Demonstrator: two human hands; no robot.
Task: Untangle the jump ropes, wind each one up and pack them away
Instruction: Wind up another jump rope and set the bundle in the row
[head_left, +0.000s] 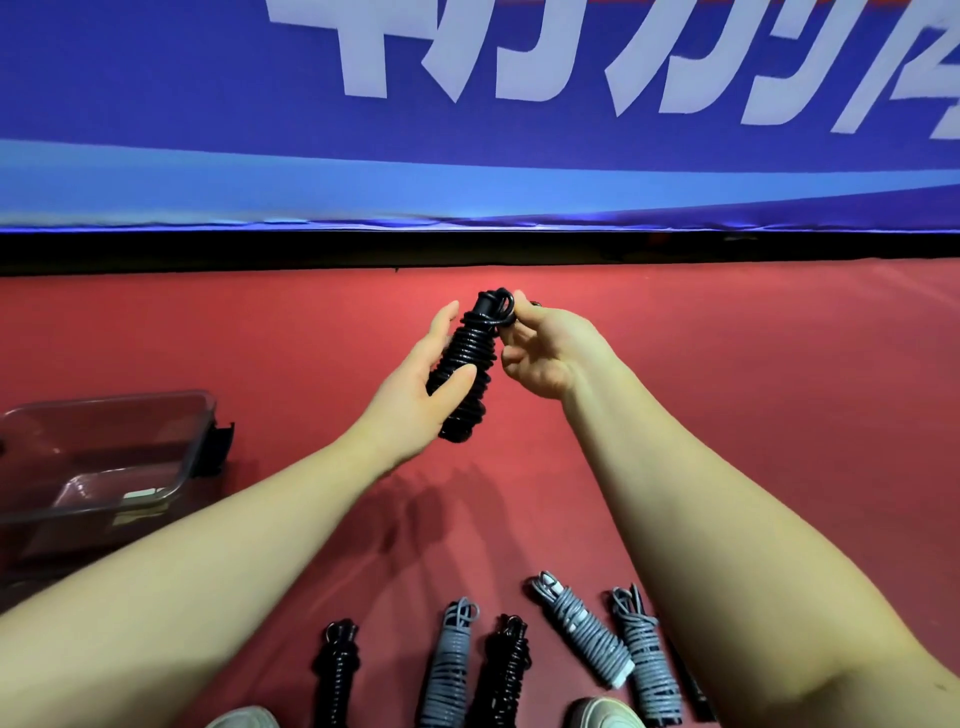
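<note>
A black jump rope (464, 364), wound tightly round its handles, is held upright above the red floor. My left hand (415, 389) grips the lower part of this bundle, thumb across the coils. My right hand (540, 353) pinches the loose rope end at the bundle's top. Several wound ropes lie on the floor near my feet: a black one (337, 670), a grey one (451, 665), another black one (506, 670), and two grey ones (582, 629) (647, 660).
A clear plastic box (104, 457) stands on the floor at the left, with nothing in it that I can see. A blue banner wall (467, 156) with a black base runs across the back. My shoe tips (602, 714) show at the bottom edge.
</note>
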